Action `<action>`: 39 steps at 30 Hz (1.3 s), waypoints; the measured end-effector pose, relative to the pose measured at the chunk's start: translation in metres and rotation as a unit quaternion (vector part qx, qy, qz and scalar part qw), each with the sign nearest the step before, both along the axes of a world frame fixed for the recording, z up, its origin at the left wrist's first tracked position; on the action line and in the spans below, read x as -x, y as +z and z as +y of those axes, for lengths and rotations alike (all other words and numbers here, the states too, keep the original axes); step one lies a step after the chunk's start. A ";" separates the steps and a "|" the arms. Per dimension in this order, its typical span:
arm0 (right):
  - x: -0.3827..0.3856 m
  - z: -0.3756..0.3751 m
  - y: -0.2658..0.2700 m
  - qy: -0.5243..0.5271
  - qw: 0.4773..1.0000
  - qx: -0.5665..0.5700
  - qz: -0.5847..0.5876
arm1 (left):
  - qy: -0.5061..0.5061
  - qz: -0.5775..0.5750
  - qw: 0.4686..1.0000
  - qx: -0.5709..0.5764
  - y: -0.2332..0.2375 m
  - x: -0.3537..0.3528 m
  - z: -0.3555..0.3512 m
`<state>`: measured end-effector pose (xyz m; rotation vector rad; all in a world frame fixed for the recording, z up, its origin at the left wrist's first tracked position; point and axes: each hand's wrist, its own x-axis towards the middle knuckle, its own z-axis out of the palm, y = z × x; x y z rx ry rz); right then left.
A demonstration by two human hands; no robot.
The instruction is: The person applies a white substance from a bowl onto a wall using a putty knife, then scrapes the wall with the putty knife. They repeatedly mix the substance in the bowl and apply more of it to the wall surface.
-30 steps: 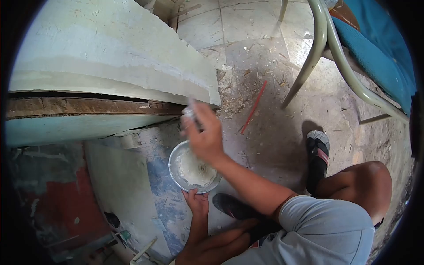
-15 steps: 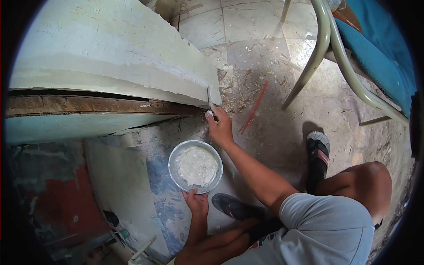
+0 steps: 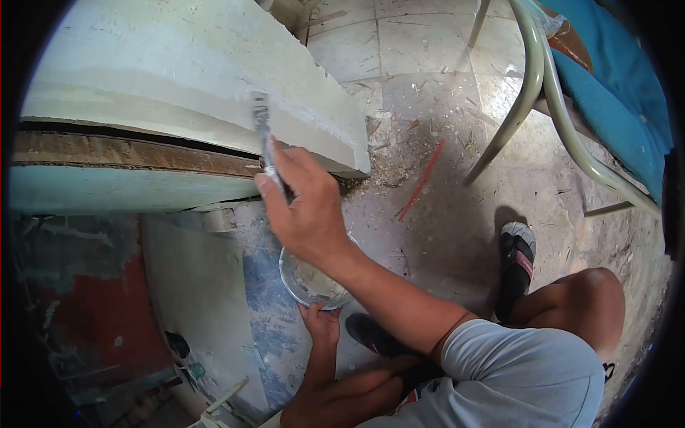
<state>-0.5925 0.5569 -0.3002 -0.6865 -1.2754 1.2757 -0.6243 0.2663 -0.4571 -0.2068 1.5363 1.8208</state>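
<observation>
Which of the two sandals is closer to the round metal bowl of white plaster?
The all-dark sandal right beside the round metal bowl; the grey-toed red-strapped sandal lies farther off.

Right hand (image 3: 307, 214) raised with fingers closed; left hand (image 3: 322, 324) gripping below.

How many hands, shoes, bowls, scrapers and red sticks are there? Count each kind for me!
hands: 2 (right hand, left hand)
sandals: 2
bowl: 1
scraper: 1
red stick: 1
total: 7
</observation>
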 end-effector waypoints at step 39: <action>0.003 -0.010 -0.160 0.037 0.973 0.226 -0.015 | 0.036 0.016 0.999 0.007 0.009 -0.008 0.011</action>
